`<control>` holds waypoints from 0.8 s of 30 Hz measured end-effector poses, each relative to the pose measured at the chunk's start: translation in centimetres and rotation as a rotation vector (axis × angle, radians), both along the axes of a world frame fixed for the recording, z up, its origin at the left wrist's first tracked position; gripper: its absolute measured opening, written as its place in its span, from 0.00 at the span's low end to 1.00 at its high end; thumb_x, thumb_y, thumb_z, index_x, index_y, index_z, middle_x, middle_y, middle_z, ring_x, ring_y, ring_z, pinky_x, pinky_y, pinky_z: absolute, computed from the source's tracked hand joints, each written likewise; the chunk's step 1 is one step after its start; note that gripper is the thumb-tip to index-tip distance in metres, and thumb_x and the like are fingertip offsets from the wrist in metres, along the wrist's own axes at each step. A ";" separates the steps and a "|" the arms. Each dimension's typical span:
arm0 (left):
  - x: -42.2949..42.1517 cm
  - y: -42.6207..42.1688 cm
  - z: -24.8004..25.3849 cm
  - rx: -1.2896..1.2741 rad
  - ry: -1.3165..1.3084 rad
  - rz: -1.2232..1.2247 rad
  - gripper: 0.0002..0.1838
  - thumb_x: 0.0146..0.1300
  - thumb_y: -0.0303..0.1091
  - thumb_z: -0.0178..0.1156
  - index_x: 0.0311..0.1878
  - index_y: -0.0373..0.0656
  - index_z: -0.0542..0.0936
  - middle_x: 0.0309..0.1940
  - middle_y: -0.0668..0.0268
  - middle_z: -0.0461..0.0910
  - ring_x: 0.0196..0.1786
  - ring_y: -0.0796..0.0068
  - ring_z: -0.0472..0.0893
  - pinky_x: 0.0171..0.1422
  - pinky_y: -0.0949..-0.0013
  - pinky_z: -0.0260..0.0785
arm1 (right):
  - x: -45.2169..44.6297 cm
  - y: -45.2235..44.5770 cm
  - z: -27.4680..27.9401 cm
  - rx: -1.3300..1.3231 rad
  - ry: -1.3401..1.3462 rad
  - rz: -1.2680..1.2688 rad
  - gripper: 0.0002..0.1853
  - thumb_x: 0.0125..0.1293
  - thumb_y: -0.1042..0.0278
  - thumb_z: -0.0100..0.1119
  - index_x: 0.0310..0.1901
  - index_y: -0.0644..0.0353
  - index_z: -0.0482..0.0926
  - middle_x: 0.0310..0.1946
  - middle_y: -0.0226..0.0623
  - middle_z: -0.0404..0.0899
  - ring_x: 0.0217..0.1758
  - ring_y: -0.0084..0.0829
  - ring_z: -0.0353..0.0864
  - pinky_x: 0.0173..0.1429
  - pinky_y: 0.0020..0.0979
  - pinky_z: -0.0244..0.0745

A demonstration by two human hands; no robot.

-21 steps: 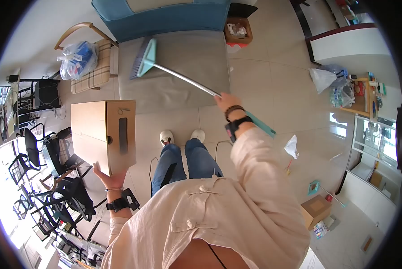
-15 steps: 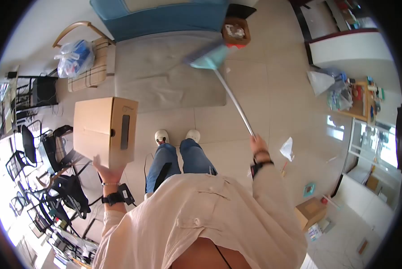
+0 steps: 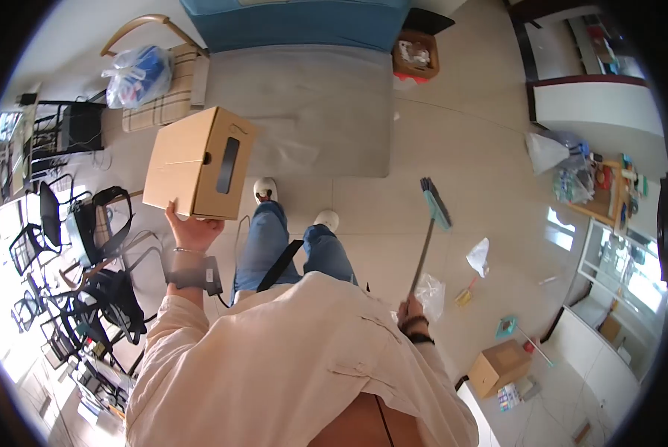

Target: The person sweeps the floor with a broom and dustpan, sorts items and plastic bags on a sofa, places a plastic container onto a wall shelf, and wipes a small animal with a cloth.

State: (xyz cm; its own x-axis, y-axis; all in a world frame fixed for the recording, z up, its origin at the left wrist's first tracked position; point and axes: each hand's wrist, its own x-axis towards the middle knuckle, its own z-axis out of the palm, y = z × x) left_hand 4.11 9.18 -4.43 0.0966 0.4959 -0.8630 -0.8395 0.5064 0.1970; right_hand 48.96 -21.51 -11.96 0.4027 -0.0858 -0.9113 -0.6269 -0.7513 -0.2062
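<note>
My left hand [image 3: 194, 231] grips the lower edge of a brown cardboard box [image 3: 177, 165] and holds it out in front of me, to the left. A dark oblong panel shows on the box's right face. My right hand [image 3: 410, 307] is closed round the handle of a broom [image 3: 425, 257]. The teal broom head with dark bristles is ahead of that hand, at the tiled floor. Just beside the right hand, a clear plastic bag [image 3: 432, 296] lies on the floor.
A grey mat [image 3: 311, 112] lies before a blue sofa [image 3: 296, 26]. At left are a chair with a bagged item [image 3: 138, 78] and several dark chairs. White crumpled litter [image 3: 478, 257], a small brush [image 3: 466, 292], a teal-headed tool [image 3: 507, 325] and a carton [image 3: 500, 366] lie at right.
The broom has swung from the mat's right side back towards me and onto the tiles at right. My left hand has raised the box forward and tilted it. One foot has stepped ahead.
</note>
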 end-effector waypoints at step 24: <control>-18.7 5.4 0.7 -0.081 0.166 0.301 0.37 0.35 0.67 0.53 0.42 0.45 0.67 0.41 0.59 0.66 0.44 0.63 0.65 0.48 0.61 0.57 | -4.3 32.6 -12.0 0.428 0.224 -0.443 0.04 0.49 0.70 0.44 0.23 0.59 0.62 0.16 0.34 0.65 0.17 0.29 0.66 0.20 0.28 0.65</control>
State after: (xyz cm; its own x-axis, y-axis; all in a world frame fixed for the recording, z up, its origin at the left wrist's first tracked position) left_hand -14.54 14.63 -3.76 -0.1880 0.4103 -0.8924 -0.9134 0.2609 0.3124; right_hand 44.62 11.07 -23.99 0.2094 0.1887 -0.9594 -0.9206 -0.2927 -0.2585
